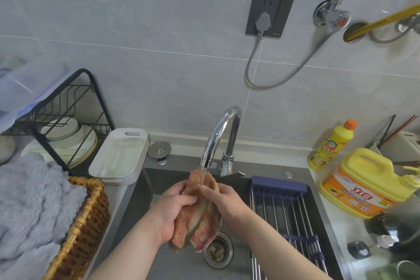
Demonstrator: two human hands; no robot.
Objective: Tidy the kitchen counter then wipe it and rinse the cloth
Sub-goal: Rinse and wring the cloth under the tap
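Note:
A pink and tan cloth hangs bunched over the steel sink, above the round drain. Water runs from the chrome tap onto the cloth's top end. My left hand grips the cloth from the left, fingers curled round it. My right hand holds it from the right, fingers closed over the upper part under the stream.
A blue drain rack spans the sink's right half. Yellow detergent bottles and a dark pot stand on the right counter. Left of the sink sit a white tray, a black dish rack and a wicker basket with grey towel.

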